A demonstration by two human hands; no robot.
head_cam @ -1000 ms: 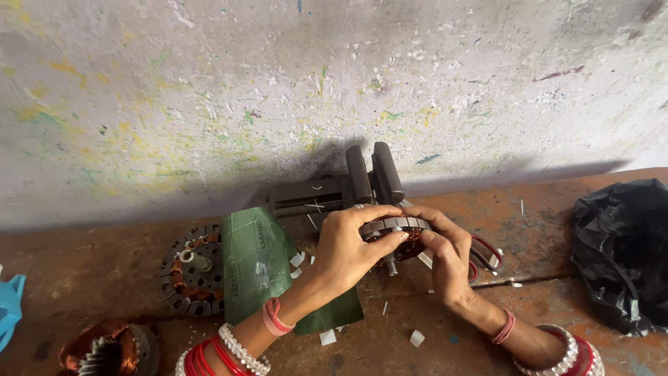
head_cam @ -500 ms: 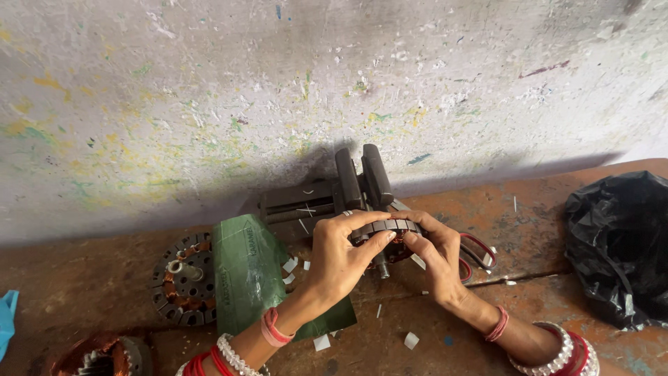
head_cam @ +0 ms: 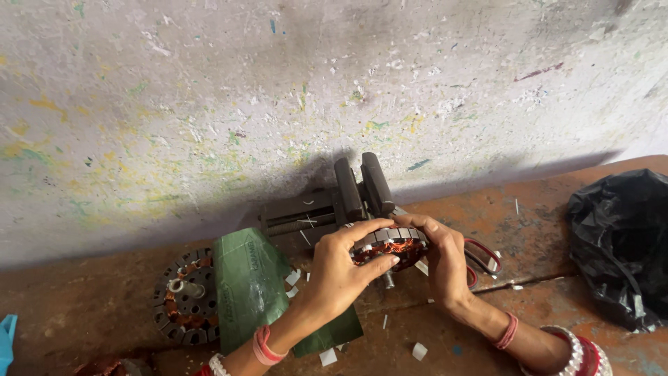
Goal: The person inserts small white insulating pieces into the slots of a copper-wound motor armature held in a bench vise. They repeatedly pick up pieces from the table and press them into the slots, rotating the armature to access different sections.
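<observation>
Stator core point(head_cam: 390, 245), ring-shaped with copper windings showing inside the laminated rim, is held up over the tabletop point(head_cam: 543, 230) between both hands, just in front of the small dark bench vise point(head_cam: 348, 195). Left hand point(head_cam: 337, 275) grips it from the near-left side: fingers point(head_cam: 369, 230) curl over the top rim, thumb presses on the near face by the copper. Right hand point(head_cam: 445, 261) closes on the right edge, index finger laid along the top of the rim, thumb hidden behind the core. Both sets of fingers are clamped on the ring, which is tilted with its open face toward the camera. A short metal shaft point(head_cam: 388, 280) pokes out below the core, between the two hands.

Around it:
- green plastic pouch point(head_cam: 250, 292) lies flat left of the left wrist, partly under the forearm
- second wound stator point(head_cam: 184, 296) lies flat on the tabletop, left of the pouch and touching its edge
- red and black wire loops point(head_cam: 483, 257) just right of the right hand
- black plastic bag point(head_cam: 619, 244) crumpled at far right, well apart from the hands
- small white insulation scraps point(head_cam: 418, 351) scattered on the near tabletop
- blue object point(head_cam: 5, 341) at the left edge, cropped, can't tell what it is
</observation>
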